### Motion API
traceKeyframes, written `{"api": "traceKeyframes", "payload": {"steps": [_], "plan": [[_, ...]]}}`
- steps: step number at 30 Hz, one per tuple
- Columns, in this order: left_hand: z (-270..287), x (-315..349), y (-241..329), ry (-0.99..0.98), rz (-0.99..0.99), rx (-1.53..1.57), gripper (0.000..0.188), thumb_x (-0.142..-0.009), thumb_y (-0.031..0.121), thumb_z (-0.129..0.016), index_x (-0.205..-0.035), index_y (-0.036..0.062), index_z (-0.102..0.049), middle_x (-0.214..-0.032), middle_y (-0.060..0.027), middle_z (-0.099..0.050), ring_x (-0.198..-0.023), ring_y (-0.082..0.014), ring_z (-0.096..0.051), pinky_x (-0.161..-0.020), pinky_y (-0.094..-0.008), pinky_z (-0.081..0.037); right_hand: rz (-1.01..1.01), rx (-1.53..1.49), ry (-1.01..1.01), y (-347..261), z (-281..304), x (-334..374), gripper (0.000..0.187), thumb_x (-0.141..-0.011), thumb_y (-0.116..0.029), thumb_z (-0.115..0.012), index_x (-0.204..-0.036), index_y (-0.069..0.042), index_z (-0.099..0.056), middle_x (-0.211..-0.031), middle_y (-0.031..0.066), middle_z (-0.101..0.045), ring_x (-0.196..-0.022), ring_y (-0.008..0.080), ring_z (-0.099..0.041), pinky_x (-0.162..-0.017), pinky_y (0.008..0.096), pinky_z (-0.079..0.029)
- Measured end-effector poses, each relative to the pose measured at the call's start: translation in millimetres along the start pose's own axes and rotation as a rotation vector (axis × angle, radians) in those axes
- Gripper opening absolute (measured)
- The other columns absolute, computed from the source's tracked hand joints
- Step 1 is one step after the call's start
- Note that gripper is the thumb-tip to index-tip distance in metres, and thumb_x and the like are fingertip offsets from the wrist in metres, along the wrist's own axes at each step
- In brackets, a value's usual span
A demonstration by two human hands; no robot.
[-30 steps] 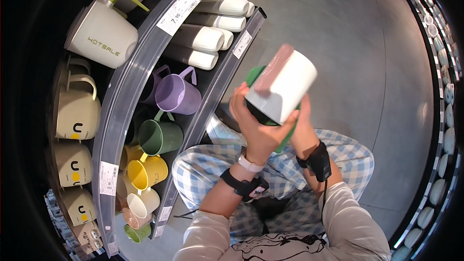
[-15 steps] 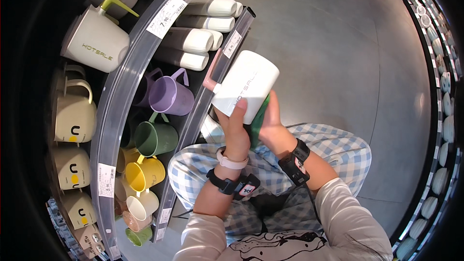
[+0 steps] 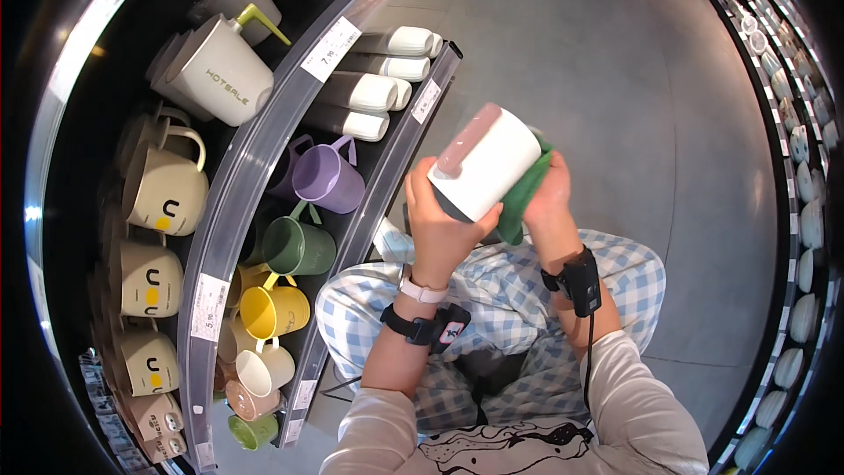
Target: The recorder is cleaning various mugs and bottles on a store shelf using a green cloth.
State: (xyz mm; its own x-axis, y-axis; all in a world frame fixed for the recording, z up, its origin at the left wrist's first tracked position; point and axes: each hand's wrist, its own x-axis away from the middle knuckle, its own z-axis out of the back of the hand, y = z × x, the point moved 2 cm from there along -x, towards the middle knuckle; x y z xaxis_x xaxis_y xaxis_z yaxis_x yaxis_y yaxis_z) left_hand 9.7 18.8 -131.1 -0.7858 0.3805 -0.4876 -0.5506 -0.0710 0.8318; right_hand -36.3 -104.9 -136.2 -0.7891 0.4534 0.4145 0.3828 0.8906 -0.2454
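Note:
A white mug [image 3: 501,169] with a pink handle [image 3: 469,138] is tilted in front of me, above my crossed legs. My left hand [image 3: 442,227] is closed around its lower left end, fingers on the side and thumb along the lower edge. A green cloth [image 3: 520,211] lies against the mug's right side. Behind that cloth, my right hand [image 3: 550,192] presses it to the mug; some of its fingers are hidden. The handle faces up toward me, and the mug's opening is not clearly visible.
Left of me, a shelf holds a purple mug [image 3: 329,178], a green mug [image 3: 300,246], a yellow mug [image 3: 275,310] and several white-ended containers [image 3: 365,92]. Cream mugs [image 3: 171,192] stand one shelf up. Across the grey floor [image 3: 615,88], another shelf carries rows of dishes [image 3: 802,324].
The mug has turned in my hands: its handle now faces up and the lettering is out of sight. Both hands and the mug have shifted right, away from the shelf edge.

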Motion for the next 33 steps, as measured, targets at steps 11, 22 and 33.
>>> {"api": "traceKeyframes", "payload": {"steps": [11, 22, 33], "plan": [[24, 3, 2, -0.41, -0.133, -0.309, 0.068, -0.045, 0.021, -0.074, -0.1, 0.0006, -0.04, -0.09, -0.0144, -0.041, -0.085, -0.0327, -0.043, -0.076, -0.0374, -0.037, 1.068, 1.8, -0.336, -2, 35, 9, 0.025, -0.078, -0.016, -0.037, -0.083, 0.0, -0.055, -0.081, 0.02, -0.054, -0.076, 0.0325, -0.05, -0.067, 0.0354, -0.039], [13, 13, 4, -0.094, -0.167, 0.048, 0.07, -0.045, 0.021, -0.072, -0.107, 0.0037, -0.044, -0.092, -0.0116, -0.04, -0.086, -0.0253, -0.042, -0.075, -0.0348, -0.037, -0.215, 0.403, -0.333, -4, 52, 1, 0.036, -0.084, -0.023, -0.033, -0.11, -0.001, -0.044, -0.105, 0.0161, -0.052, -0.094, 0.0273, -0.054, -0.081, 0.0393, -0.044], [7, 9, -13, -0.146, -0.047, 0.068, 0.066, -0.052, 0.022, -0.071, -0.108, 0.0031, -0.043, -0.093, -0.0114, -0.04, -0.089, -0.0251, -0.044, -0.077, -0.034, -0.037, -0.329, 0.374, -0.171, 13, 65, -19, 0.041, -0.079, -0.038, -0.039, -0.103, -0.007, -0.052, -0.097, 0.0112, -0.057, -0.084, 0.0267, -0.057, -0.074, 0.0405, -0.046]]}}
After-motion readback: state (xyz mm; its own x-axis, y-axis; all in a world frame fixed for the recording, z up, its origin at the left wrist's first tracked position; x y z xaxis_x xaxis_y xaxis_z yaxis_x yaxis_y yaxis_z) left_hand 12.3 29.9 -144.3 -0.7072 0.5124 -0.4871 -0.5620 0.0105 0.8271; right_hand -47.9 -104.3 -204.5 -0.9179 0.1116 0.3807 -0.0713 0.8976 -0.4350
